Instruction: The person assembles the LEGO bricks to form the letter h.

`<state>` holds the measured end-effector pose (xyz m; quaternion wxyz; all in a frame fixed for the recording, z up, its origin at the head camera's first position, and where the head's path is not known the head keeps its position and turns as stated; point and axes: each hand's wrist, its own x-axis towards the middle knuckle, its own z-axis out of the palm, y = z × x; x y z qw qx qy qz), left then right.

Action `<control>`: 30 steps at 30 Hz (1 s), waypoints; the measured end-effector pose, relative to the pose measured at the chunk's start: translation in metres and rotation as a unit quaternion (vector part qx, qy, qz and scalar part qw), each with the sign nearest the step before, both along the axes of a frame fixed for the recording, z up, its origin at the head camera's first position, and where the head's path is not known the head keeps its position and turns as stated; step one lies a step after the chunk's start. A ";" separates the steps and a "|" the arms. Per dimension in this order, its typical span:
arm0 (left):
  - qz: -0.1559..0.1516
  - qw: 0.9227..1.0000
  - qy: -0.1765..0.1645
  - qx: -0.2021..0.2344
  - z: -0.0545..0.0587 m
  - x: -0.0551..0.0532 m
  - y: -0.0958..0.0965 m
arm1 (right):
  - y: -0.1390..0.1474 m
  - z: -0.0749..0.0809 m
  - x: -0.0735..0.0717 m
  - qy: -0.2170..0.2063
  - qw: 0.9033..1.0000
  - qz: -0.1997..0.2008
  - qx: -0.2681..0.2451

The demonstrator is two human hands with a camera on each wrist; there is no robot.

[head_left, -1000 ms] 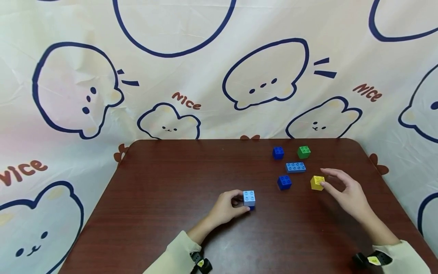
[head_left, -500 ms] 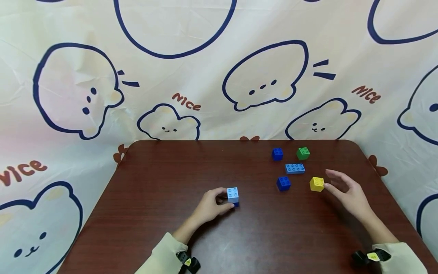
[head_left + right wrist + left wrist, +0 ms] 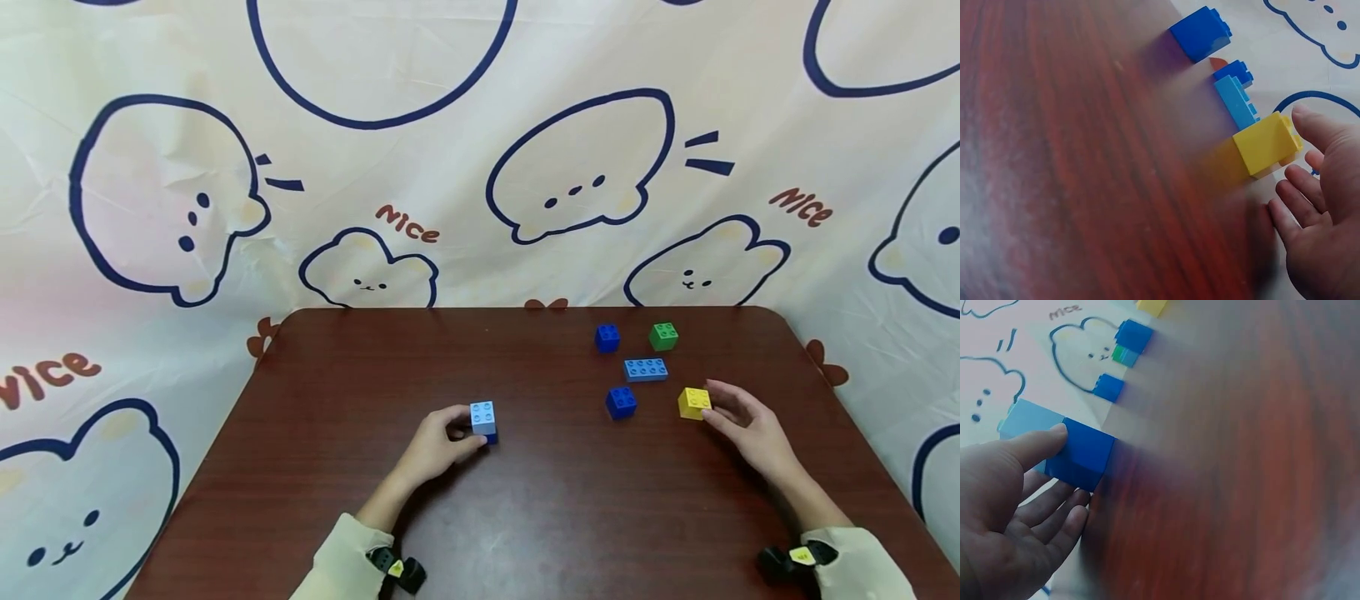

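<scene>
My left hand [image 3: 437, 442] grips a small stack of two toy building bricks, left of the table's middle. A light blue brick [image 3: 482, 417] sits on top of a dark blue brick [image 3: 1085, 450]. In the left wrist view the thumb lies along the stack's side, with other fingers behind it. At the right, my right hand [image 3: 753, 433] is at a yellow brick [image 3: 693, 404], fingers loosely bent. Its thumb tip is close to the brick's upper edge in the right wrist view; whether it touches is unclear.
Beyond and left of the yellow brick stand a near blue brick [image 3: 621, 403], a long light blue brick [image 3: 646, 370], a far blue brick [image 3: 607, 338] and a green brick [image 3: 663, 337]. The brown table [image 3: 337, 375] ends at a printed cloth backdrop [image 3: 465, 167].
My left hand has carried the brick stack leftward across the table. The right hand drew back slightly from the yellow brick, then came close again; that brick has stayed in place.
</scene>
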<state>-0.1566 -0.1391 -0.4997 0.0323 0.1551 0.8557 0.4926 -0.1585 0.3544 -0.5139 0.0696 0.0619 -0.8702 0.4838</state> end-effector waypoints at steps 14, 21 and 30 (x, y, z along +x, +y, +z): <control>0.029 0.999 -0.016 -0.006 0.004 -0.009 -0.018 | -0.004 -0.002 -0.006 0.007 0.999 -0.006 0.046; 0.015 1.000 -0.020 0.009 0.004 -0.009 -0.020 | -0.007 -0.003 -0.005 0.004 0.998 -0.029 0.062; -0.022 0.999 -0.011 0.030 0.012 -0.006 -0.028 | -0.011 -0.007 -0.003 0.020 0.997 -0.045 0.061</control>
